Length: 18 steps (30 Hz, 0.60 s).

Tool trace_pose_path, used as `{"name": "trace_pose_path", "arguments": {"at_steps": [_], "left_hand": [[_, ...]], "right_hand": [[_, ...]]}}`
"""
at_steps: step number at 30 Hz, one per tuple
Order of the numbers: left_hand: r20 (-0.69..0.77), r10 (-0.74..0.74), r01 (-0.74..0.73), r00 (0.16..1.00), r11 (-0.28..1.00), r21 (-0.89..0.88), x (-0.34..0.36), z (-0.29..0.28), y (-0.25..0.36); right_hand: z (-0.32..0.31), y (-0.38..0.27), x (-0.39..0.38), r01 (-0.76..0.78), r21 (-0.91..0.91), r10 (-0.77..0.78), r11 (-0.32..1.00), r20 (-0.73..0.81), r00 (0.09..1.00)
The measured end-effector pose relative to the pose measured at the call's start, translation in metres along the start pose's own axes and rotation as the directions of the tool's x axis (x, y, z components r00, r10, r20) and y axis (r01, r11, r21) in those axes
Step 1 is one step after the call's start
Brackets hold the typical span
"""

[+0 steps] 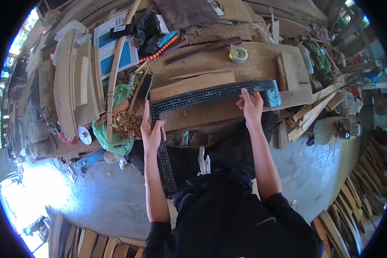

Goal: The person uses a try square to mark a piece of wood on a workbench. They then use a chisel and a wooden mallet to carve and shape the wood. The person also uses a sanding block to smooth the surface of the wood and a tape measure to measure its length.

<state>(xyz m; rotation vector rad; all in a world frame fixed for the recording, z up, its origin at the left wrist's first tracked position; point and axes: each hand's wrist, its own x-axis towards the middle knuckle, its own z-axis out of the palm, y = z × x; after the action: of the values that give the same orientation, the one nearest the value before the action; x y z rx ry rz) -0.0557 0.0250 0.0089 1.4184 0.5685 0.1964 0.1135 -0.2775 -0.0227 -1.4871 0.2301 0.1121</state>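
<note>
The black L-shaped square (210, 93) lies over the workbench (266, 56), one arm overhanging its near edge. The left hand (152, 133) grasps the corner; the right hand (251, 106) pinches near the crosswise arm's end. Judged stiff, fairly light, sturdy; corner and blade edges offer sound holds. Contact with the workbench cannot be confirmed.

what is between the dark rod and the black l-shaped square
In the head view, a pale board and, along its far edge, a thin wood strip show between the dark rod and the black square.
</note>
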Motion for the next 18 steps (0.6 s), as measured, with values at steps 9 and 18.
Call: {"name": "trace_pose_path", "arguments": {"at_steps": [9, 18], "left_hand": [[0.037, 0.086, -0.093, 0.996, 0.923, 0.374, 0.026, -0.005, 0.015], [0.042, 0.128, -0.134, 0.991, 0.916, 0.379, 0.036, -0.002, 0.021]], "right_hand": [[0.009, -0.021, 0.024, -0.099, -0.032, 0.099, 0.995, 0.004, 0.995], [0.016, -0.012, 0.035, -0.079, -0.069, 0.078, 0.994, -0.021, 0.997]]}}
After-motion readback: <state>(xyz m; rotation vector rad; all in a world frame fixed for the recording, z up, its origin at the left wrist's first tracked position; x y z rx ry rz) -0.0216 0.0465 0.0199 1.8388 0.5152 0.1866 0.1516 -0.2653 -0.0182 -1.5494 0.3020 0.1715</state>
